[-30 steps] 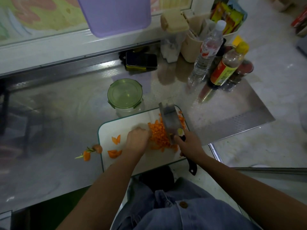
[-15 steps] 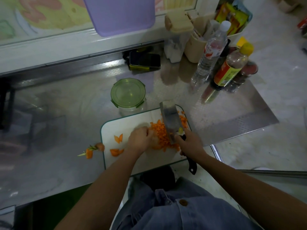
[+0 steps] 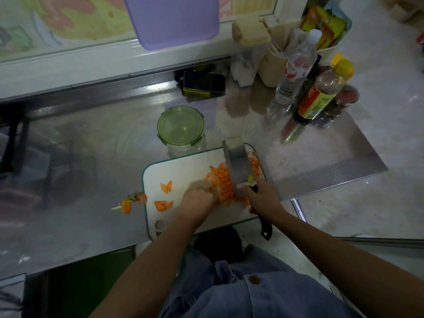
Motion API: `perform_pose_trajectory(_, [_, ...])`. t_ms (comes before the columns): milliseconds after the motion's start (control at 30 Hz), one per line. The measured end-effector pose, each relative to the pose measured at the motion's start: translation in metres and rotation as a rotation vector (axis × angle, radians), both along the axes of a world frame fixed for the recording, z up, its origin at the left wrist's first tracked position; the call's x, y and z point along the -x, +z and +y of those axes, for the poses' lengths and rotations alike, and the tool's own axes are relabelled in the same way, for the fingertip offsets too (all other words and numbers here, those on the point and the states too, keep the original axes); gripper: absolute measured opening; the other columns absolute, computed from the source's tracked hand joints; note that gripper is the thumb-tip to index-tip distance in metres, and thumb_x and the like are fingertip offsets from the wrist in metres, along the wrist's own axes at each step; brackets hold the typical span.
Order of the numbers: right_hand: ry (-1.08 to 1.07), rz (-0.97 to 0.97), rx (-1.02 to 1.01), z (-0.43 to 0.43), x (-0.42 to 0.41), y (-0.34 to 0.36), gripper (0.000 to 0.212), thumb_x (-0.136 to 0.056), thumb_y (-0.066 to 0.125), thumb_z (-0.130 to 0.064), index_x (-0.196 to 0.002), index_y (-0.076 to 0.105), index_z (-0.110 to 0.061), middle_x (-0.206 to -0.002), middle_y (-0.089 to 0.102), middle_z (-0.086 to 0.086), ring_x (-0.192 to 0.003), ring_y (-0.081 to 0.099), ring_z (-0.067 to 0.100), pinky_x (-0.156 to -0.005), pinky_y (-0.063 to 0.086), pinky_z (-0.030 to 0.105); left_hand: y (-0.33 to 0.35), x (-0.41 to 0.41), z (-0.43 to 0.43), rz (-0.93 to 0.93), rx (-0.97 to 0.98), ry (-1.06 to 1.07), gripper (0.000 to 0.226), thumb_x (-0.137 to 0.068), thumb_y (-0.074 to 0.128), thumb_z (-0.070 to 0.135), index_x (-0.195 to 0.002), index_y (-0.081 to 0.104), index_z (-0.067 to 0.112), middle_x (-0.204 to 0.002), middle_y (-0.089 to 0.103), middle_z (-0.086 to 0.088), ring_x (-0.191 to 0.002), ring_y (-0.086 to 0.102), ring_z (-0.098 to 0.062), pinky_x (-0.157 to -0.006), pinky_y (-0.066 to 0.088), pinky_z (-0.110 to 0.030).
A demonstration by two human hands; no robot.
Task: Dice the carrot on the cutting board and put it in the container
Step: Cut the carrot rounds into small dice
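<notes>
The diced carrot [image 3: 223,182] lies as a heap of small orange cubes on the right half of the white, green-rimmed cutting board [image 3: 183,168], with a few larger slices [image 3: 163,205] on its left half. The round glass container [image 3: 180,131], green lid on, stands upright on the table [image 3: 91,145] just beyond the board's far edge.

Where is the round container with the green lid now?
In the head view, the green-lidded round glass container stands on the steel counter, just beyond the far edge of the white cutting board, left of the metal cleaver blade.
</notes>
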State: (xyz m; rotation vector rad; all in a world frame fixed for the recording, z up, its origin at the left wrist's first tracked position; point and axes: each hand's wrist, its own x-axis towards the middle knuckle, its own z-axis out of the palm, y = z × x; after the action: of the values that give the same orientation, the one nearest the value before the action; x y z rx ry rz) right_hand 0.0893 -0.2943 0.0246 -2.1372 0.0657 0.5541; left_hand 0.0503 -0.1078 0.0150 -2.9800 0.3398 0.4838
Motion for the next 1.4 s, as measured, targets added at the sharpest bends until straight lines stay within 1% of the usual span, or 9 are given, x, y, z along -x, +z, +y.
perform_pose_trajectory(233, [0.0,-0.018,-0.023,-0.002,0.006,0.005,0.031,-0.093,0.056,-0.032,-0.098,0.058,-0.001,-0.073,0.061,0.025,-0.04,0.057,0.017,-0.046,0.05,0.032,-0.004,0.0,-0.012,-0.115,0.012,0.033,0.025,-0.094,0.046,0.022,-0.108,0.065,0.018,-0.098,0.07,-0.003,-0.091,0.067,-0.021,-0.07,0.05,-0.029])
perform_pose_trajectory(433, [0.055,-0.058,-0.031,0.006,0.011,0.002,0.014,-0.094,0.053,-0.023,-0.098,0.056,-0.01,-0.06,0.057,0.012,-0.043,0.059,0.023,-0.046,0.053,0.035,-0.009,0.011,0.019,-0.28,0.704,0.712,0.026,-0.096,0.051,0.033,-0.104,0.067,0.014,-0.086,0.069,-0.013,-0.084,0.063,-0.033,-0.064,0.04,-0.035])
perform_pose_trajectory(567, [0.249,-0.124,-0.006,0.022,0.024,-0.009,0.021,-0.092,0.054,-0.018,-0.081,0.054,0.0,-0.059,0.05,0.011,-0.047,0.05,0.021,-0.05,0.048,0.042,-0.013,0.025,0.045,-0.41,0.861,1.055,0.029,-0.098,0.047,0.032,-0.09,0.061,0.007,-0.079,0.064,-0.018,-0.077,0.059,-0.038,-0.059,0.033,-0.036])
perform_pose_trajectory(733, [0.417,-0.194,-0.021,0.042,0.043,-0.017,0.026,-0.088,0.052,-0.02,-0.072,0.04,-0.036,-0.055,0.035,-0.004,-0.05,0.034,0.01,-0.05,0.023,0.026,-0.018,0.031,0.051,-0.441,0.943,1.16,0.031,-0.097,0.048,0.035,-0.091,0.062,0.008,-0.08,0.064,-0.02,-0.079,0.06,-0.039,-0.069,0.046,-0.041])
perform_pose_trajectory(800, [0.456,-0.153,0.018,0.044,0.047,-0.021,0.008,-0.088,0.049,-0.025,-0.085,0.056,-0.023,-0.056,0.042,0.003,-0.05,0.04,0.016,-0.05,0.026,0.028,-0.018,0.032,0.049,-0.42,0.932,1.16,0.028,-0.096,0.05,0.035,-0.091,0.063,0.011,-0.081,0.066,-0.016,-0.08,0.061,-0.036,-0.071,0.048,-0.041])
perform_pose_trajectory(867, [0.466,-0.146,0.056,0.043,0.049,-0.026,0.027,-0.089,0.048,-0.026,-0.096,0.058,-0.002,-0.062,0.048,0.011,-0.054,0.044,0.021,-0.05,0.027,0.03,-0.017,0.033,0.046,-0.413,0.923,1.131,0.028,-0.096,0.051,0.035,-0.092,0.065,0.011,-0.083,0.068,-0.015,-0.082,0.062,-0.035,-0.071,0.048,-0.04])
perform_pose_trajectory(967, [0.434,-0.174,0.073,0.036,0.048,-0.024,0.01,-0.093,0.052,-0.015,-0.087,0.053,-0.007,-0.061,0.048,0.015,-0.052,0.047,0.026,-0.05,0.032,0.031,-0.015,0.034,0.045,-0.347,0.823,1.062,0.027,-0.096,0.051,0.031,-0.098,0.066,0.009,-0.086,0.067,-0.018,-0.083,0.061,-0.037,-0.065,0.041,-0.036])
perform_pose_trajectory(1167, [0.163,-0.212,0.136,0.019,0.033,-0.023,0.024,-0.092,0.057,-0.019,-0.073,0.049,-0.007,-0.059,0.051,0.014,-0.052,0.054,0.03,-0.053,0.046,0.048,-0.012,0.028,0.037,-0.156,0.603,0.707,0.031,-0.097,0.047,0.038,-0.085,0.062,0.013,-0.074,0.063,-0.01,-0.077,0.062,-0.031,-0.058,0.035,-0.033])
perform_pose_trajectory(1400, [0.209,-0.208,0.082,0.023,0.025,-0.014,0.022,-0.091,0.058,-0.022,-0.081,0.055,-0.003,-0.068,0.057,0.016,-0.055,0.056,0.03,-0.055,0.049,0.051,-0.021,0.01,0.029,-0.12,0.381,0.493,0.031,-0.093,0.048,0.049,-0.105,0.063,0.025,-0.096,0.066,-0.002,-0.091,0.062,-0.022,-0.066,0.047,-0.033])
